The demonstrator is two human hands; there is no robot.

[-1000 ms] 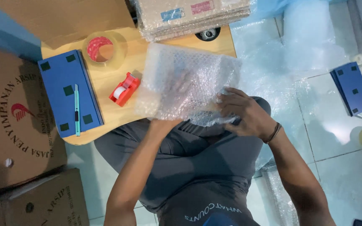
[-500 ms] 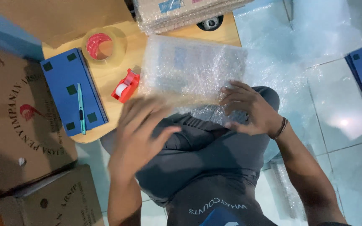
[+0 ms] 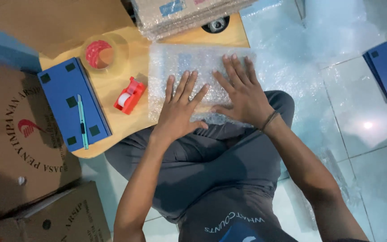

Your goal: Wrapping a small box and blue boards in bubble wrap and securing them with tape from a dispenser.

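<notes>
Bubble wrap now lies flat under both palms, where half a second ago the left hand was swinging blurred in front of the lap and only the right hand rested on the bundle. The left hand [image 3: 181, 107] and right hand [image 3: 242, 92] press side by side on the bubble-wrapped package [image 3: 193, 71], fingers [image 3: 189, 85] spread open and gripping nothing, simply pushing down. Judging from that, the wrap has been folded over and is being smoothed and held shut. A blue shape shows faintly through the plastic, so the package seems to hold a blue item.

The package sits at the near right edge of the wooden counter [image 3: 122, 127], overhanging the person's crossed legs. Just left of it stands a red tape dispenser [image 3: 130, 95] with a white roll inside. Farther left, a blue flat box [image 3: 70, 105] carries a teal cutter [image 3: 83, 121]. Beyond that sits a clear tape roll [image 3: 100, 53] with a red core. At the far edge, a wrapped stack of cardboard [image 3: 189, 15]. Cardboard boxes [image 3: 19, 148] stand on the floor at left.
</notes>
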